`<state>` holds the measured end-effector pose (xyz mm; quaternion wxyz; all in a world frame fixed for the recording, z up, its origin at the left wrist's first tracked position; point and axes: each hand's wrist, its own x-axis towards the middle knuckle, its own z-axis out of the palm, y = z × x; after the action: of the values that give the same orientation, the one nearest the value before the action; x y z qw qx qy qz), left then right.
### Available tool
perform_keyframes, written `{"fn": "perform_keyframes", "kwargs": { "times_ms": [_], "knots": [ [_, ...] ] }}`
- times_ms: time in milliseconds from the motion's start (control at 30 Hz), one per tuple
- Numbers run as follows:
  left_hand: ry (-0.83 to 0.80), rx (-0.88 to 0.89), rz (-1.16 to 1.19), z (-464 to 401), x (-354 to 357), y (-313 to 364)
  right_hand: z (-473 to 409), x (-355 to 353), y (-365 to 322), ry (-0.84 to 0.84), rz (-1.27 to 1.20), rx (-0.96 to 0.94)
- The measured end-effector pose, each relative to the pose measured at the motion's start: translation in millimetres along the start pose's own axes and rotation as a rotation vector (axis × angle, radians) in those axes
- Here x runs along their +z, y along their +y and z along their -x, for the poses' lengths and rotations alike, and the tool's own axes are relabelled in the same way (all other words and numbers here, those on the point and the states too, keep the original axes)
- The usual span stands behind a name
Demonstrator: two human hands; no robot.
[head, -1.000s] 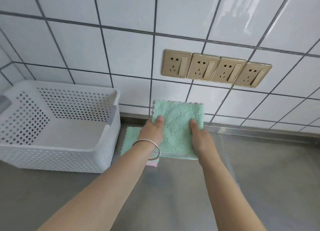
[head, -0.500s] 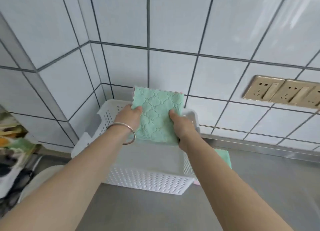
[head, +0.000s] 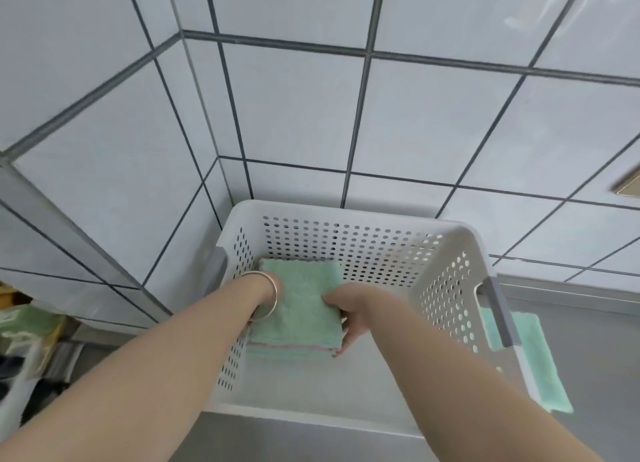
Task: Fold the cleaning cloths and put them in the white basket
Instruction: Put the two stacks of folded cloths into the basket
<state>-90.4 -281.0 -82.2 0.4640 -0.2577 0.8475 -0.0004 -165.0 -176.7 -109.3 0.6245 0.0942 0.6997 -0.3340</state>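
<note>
The folded cloths (head: 298, 309), a small stack with green on top and a pink layer showing at its near edge, are inside the white basket (head: 460, 243), toward its left wall and not yet settled on the floor as far as can be seen. The left hand (head: 268, 297) is mostly hidden behind its wrist and bangle (head: 273, 293) at the stack's left side; its grip cannot be made out. The right hand (head: 349, 318) grips the right edge, thumb on top and fingers curled under.

If the hands let go unevenly, the stack could slide open or tip against the basket's wall, undoing the fold. Fingers pulled out from under could drag the bottom layer askew.

Counted: one basket, one stack whose layers are too close to number, and one more green cloth (head: 533, 361) on the tabletop (head: 595, 375) just beside the basket's right wall.
</note>
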Motion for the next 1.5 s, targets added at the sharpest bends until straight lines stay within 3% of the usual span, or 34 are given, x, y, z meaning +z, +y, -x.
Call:
{"fn": "perform_keyframes", "kwargs": {
  "times_ms": [167, 200, 333, 467, 667, 867, 933, 1000, 1067, 1133, 1200, 1333, 1500],
  "knots": [
    [-0.001, 0.054, -0.382, -30.8, 8.1, 4.7, -24.4, 10.1, 1.1, 0.075, -0.001, 0.028],
    [-0.016, 0.007, -0.380, -34.8, 9.2, 4.3, -26.3, 12.1, 1.7, 0.078, -0.010, 0.019],
    [-0.030, -0.136, -0.010, -51.6, 22.1, 4.3, -24.2, 13.9, 1.7, 0.102, -0.016, 0.010],
    [0.141, -0.187, 0.194, -46.9, 14.1, 2.0, -25.9, 10.8, 1.8, 0.113, 0.125, 0.011],
    [0.443, -0.057, 0.121, -36.6, 17.9, 17.2, -30.6, 13.4, 8.4, 0.008, 0.161, 0.094],
    [0.289, -0.035, 0.060, -41.6, 31.8, 18.7, -29.3, 23.5, 12.3, -0.037, 0.157, 0.007],
    [0.275, -0.017, 0.067, -40.6, 31.6, 19.1, -23.3, 21.3, 11.1, 0.078, 0.440, -0.042],
    [0.244, -0.003, 0.062, -39.0, 29.0, 19.7, -22.3, 19.2, 9.0, 0.409, 0.876, -0.254],
    [0.230, 0.000, 0.060, -41.1, 29.6, 19.3, -22.1, 25.3, 7.9, 0.658, 1.055, -0.450],
    [0.220, 0.005, 0.053, -41.7, 31.6, 20.4, -26.6, 33.1, 9.1, 0.758, 1.267, -0.612],
    [0.226, 0.011, 0.046, -44.2, 34.4, 19.6, -37.7, 35.6, 14.0, 0.710, 1.409, -0.654],
    [0.167, 0.028, 0.130, -46.6, 38.9, 8.3, -48.6, 22.5, 17.8, 0.423, 1.203, -0.440],
    [0.301, 0.068, 0.103, -7.6, -0.9, 12.9, 0.8, 1.8, -6.8, 0.430, 1.175, -0.552]
  ]
}}
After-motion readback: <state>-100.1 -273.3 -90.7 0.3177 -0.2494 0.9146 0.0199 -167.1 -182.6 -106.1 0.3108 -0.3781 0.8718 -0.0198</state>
